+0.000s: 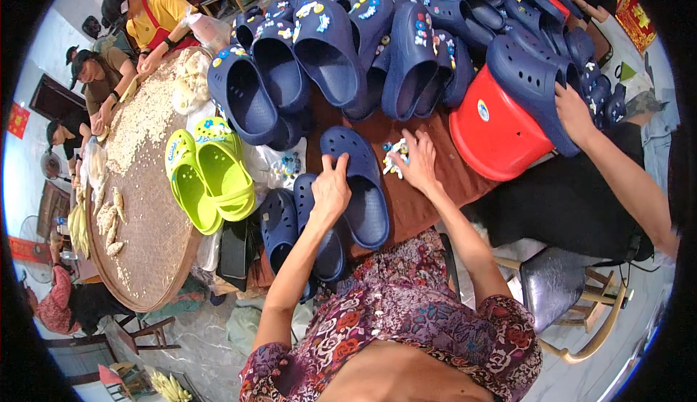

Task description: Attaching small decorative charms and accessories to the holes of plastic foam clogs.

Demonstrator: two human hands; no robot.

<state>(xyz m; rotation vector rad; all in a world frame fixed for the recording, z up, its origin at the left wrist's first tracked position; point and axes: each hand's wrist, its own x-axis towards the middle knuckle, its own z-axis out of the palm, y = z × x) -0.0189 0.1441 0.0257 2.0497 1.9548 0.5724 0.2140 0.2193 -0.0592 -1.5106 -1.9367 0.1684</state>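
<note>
A plain navy clog (365, 202) lies toe-away on the brown tabletop in front of me. My left hand (332, 188) grips its left side near the toe, with two fingers reaching over the holed upper. Other plain navy clogs (277, 220) lie just left of that hand, partly beneath my forearm. My right hand (417, 161) rests palm-down on the table, fingers spread at a small heap of white, yellow and blue shoe charms (396, 157). Some of the heap is hidden under the fingers. A clear plastic bag of charms (290, 162) sits beyond the left clogs.
Many charm-decorated navy clogs (330, 50) are piled at the back. Lime-green clogs (210, 173) stand left, beside a woven tray (145, 235) of kernels where several people work. At right is a red tub (486, 130); another person's hand (573, 115) holds a navy clog on it.
</note>
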